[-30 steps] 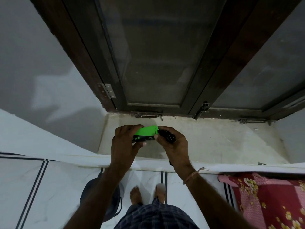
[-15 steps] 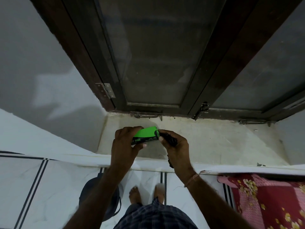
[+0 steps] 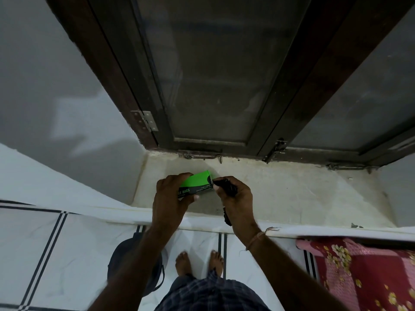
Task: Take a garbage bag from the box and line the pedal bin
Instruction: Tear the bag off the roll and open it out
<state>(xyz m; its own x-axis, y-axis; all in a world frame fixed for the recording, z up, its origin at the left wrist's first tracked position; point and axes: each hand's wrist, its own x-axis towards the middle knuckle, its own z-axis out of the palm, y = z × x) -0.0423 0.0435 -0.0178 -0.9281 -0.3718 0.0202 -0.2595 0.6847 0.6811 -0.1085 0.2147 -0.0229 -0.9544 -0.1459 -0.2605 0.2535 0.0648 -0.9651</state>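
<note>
Since a sec ago the box point(image 3: 198, 184) has tilted a bit, its right end lifted toward the window, and the black garbage bag point(image 3: 228, 187) has come further out into the right hand; everything else sits as before. Biggest thing: the dark wood window frame point(image 3: 289, 90) w/ frosted panes, closed, filling the top of the head view, hinge point(image 3: 146, 123) at its lower left, a hook latch point(image 3: 203, 156) lying along its bottom rail. Below it the pale stone sill point(image 3: 303, 194), both hands held just over its front-left part, near the front edge. Under the sill, white floor tiles point(image 3: 56, 254) w/ dark double lines. Right bottom corner: red floral cloth point(image 3: 363, 272). On the floor below the left forearm, the dark round pedal bin point(image 3: 122, 257), mostly hidden by the arm; can't tell if lid's up. Bare feet point(image 3: 198, 263) just right of the bin. Left hand point(image 3: 171, 200) is clamped round the green-and-black box, fingers over the top, thumb under the front face, "BAGS" readable. Right hand point(image 3: 235, 198) is clenched on the rolled bag at the box's right end, bag touching the opening, a dark strip of it poking out below the palm. Thread band point(image 3: 258, 237) on the right wrist.
</note>
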